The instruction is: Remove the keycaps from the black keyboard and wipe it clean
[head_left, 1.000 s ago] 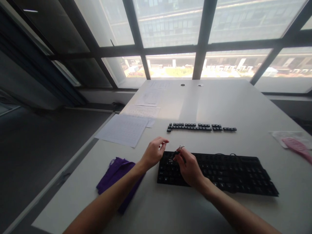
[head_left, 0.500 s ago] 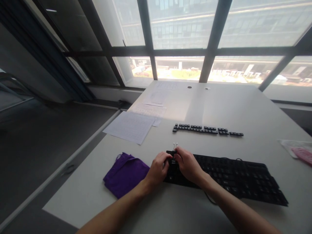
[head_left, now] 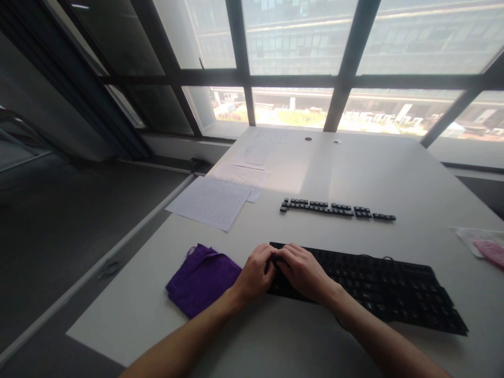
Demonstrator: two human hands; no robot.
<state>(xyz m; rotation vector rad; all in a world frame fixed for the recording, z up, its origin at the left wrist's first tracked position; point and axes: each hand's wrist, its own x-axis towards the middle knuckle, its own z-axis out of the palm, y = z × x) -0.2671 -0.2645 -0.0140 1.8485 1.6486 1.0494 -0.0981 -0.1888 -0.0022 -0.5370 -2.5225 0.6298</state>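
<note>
A black keyboard [head_left: 378, 286] lies on the white table. At its left end my left hand [head_left: 258, 270] and my right hand [head_left: 301, 268] meet, fingertips close together. Both hands have their fingers bent and pinched over a small dark bit [head_left: 274, 258], most of which they cover, so its kind does not show. The keys under the hands are hidden too. Beyond the keyboard, loose black keycaps [head_left: 318, 208] stand in rows. Left of my left hand lies a folded purple cloth bag [head_left: 202, 281].
Printed paper sheets [head_left: 208, 202] overlap along the table's left side. A pink item [head_left: 490, 251] in clear plastic lies at the right edge. Windows [head_left: 291, 105] rise behind the far edge, and a dark curtain [head_left: 90, 84] hangs at left.
Half a second ago a small black piece with two thin metal prongs stuck up between my fingers; now the prongs are out of sight. My right hand has turned further over, its fingers curling down.
</note>
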